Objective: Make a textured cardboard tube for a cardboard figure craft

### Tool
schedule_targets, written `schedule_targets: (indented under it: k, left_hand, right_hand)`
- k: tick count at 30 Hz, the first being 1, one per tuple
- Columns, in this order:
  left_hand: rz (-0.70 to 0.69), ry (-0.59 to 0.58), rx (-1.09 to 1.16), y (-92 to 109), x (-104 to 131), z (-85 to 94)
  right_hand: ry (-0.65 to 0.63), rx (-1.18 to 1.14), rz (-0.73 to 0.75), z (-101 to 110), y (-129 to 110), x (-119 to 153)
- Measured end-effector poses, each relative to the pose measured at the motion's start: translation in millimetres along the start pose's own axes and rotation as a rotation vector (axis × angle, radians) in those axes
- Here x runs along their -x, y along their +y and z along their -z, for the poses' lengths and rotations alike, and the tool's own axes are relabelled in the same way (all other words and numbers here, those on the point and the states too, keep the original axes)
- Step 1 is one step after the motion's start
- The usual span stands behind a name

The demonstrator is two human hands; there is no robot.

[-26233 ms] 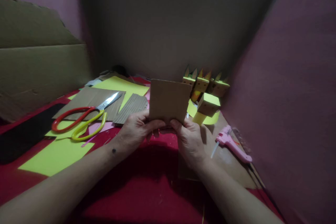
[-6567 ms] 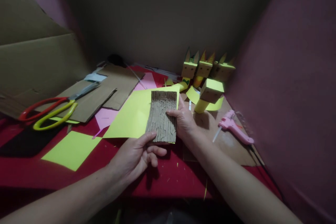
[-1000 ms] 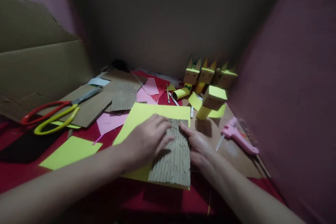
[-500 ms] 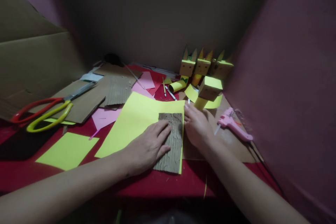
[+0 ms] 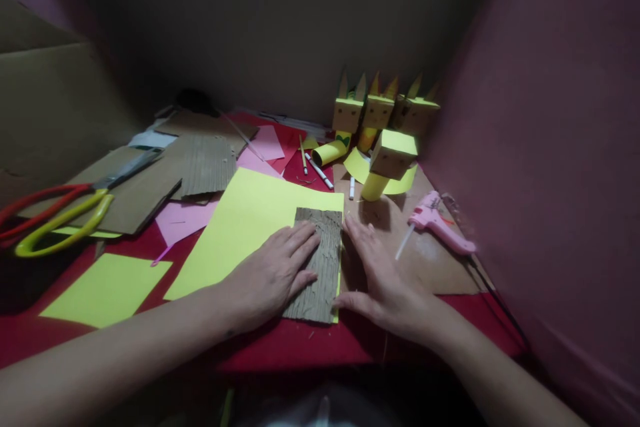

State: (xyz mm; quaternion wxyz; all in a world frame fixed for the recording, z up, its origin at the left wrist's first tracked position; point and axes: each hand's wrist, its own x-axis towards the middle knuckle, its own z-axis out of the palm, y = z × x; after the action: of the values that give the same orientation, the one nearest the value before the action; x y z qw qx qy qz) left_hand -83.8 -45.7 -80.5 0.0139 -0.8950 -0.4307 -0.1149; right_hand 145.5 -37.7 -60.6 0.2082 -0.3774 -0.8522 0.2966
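A ridged grey-brown cardboard strip (image 5: 327,267) lies on the right edge of a large yellow sheet (image 5: 240,220). My left hand (image 5: 277,270) rests flat, its fingers spread over the strip's left side. Beside the strip's right edge is my right hand (image 5: 383,280), thumb and fingers apart, the thumb tip at the strip's lower right corner and the fingertips near the upper right edge. A thin margin of yellow shows along that edge.
Scissors (image 5: 95,203) lie on cardboard at the left, near a small yellow sheet (image 5: 107,288). A pink glue gun (image 5: 443,227) rests on brown board at the right. Box-headed figures (image 5: 349,113) stand at the back, a yellow-topped one (image 5: 394,153) nearer.
My right hand has moved down along the strip, and its thumb has spread out to the lower corner. My left hand stays on the strip. The view has shifted slightly.
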Motion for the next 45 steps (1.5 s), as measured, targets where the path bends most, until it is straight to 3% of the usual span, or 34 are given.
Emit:
schedule_targets:
  k: [8, 16, 19, 23, 25, 32, 36, 45]
  left_hand:
    - [0.025, 0.022, 0.024, -1.7, 1.8, 1.2]
    - [0.086, 0.087, -0.001, -0.7, 2.2, -3.2]
    - [0.07, 0.077, -0.028, 1.2, 1.0, -3.1]
    - [0.067, 0.061, -0.044, 2.0, 1.1, -2.8]
    - [0.067, 0.059, -0.045, 1.8, 1.3, -3.2]
    - [0.082, 0.044, -0.048, 2.1, 0.4, -3.8]
    - [0.101, 0.019, -0.063, 3.8, 0.0, -3.0]
    - [0.092, 0.044, -0.059, 6.2, -2.5, -3.2]
  right_hand:
    - [-0.08, 0.047, -0.008, 0.0, 0.9, -6.9]
    - [-0.143, -0.112, -0.001, 11.4, 3.2, -23.7]
    - [-0.078, -0.193, -0.028, 17.8, 6.4, -23.8]
    - [0.105, -0.288, -0.068, 17.0, 10.0, -20.7]
    - [0.118, -0.314, -0.046, 14.3, 11.4, -18.9]
    - [-0.023, -0.078, 0.161, 7.2, 12.4, -20.7]
    - [-0.11, 0.062, 0.187, 6.9, 12.7, -23.7]
    - [-0.149, 0.146, 0.23, 5.4, 10.3, -23.7]
